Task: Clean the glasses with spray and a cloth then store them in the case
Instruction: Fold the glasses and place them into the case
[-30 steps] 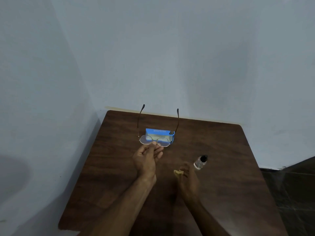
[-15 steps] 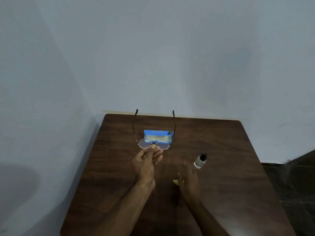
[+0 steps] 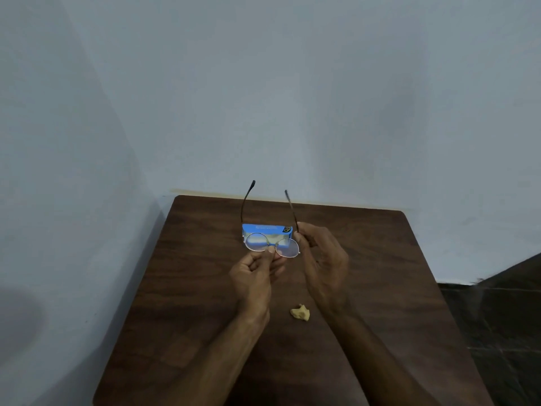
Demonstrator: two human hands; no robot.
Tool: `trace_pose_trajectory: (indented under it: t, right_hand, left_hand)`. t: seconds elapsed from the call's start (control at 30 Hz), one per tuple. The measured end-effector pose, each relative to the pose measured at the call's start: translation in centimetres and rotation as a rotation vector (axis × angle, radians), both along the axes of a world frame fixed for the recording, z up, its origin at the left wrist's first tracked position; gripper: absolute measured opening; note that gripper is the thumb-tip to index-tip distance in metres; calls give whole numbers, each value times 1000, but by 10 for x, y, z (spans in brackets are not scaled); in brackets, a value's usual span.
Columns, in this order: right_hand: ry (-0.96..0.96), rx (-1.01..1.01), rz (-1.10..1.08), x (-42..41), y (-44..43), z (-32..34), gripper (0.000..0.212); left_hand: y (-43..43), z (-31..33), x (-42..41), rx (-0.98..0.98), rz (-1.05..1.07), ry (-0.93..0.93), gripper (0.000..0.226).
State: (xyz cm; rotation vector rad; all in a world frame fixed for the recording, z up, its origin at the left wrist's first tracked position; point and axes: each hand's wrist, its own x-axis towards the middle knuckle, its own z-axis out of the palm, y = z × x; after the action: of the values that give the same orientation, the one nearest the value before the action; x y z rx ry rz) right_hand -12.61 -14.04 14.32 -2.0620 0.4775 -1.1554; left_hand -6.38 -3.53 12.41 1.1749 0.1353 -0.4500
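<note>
Thin round-lens glasses (image 3: 256, 241) are held up over the dark wooden table (image 3: 181, 288), temples unfolded and pointing away from me. My left hand (image 3: 254, 276) pinches the bridge between the lenses. My right hand (image 3: 323, 259) grips the right temple near its hinge. Behind the lenses lies the blue case (image 3: 265, 229). A small crumpled yellow cloth (image 3: 300, 312) sits on the table between my forearms. The spray bottle is hidden, likely behind my right hand.
The table stands in a corner of pale blue walls (image 3: 263, 98), with its far edge against the back wall. A dark tiled floor (image 3: 503, 317) shows past the right edge.
My right hand has let go of the yellow cloth, which now lies on the table, and risen to take the glasses' right temple. The spray bottle has gone out of sight behind it.
</note>
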Motion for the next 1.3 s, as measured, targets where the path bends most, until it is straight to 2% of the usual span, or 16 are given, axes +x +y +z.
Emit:
trace_pose_trajectory:
  t: [0.17,0.3,0.5,0.6,0.83,0.93,1.03,1.17,1.3]
  right_hand:
    - [208,-312,102,12,-3,-11,14]
    - [299,-435,86,14,-1,-10,16]
    - [379,-484,118,15,-1,-4,16]
    - [415,-470,138,16,-3,-4,23]
    - [264,-433,119,13,5,22,15]
    - [164,-446,98,18,8,47,20]
    - [134,-565,98,34,12,78,35]
    - [294,-812,126,60,3,98,65]
    - [390,-844,139,60,-12,94,69]
  left_hand:
    - [2,5,-3,-3,-26,-28,11]
    - [3,10,-2,6,-36,-69,13]
    - [5,9,-1,43,-15,-69,9]
    - [5,7,-1,39,3,-47,7]
    - [2,14,1,-62,42,16,9]
    - [2,14,2,-81,27,18,11]
    - [1,13,1,-88,6,15,10]
    - [0,12,-1,-87,-22,-1,16]
    - [1,15,2,-91,-13,-4,21]
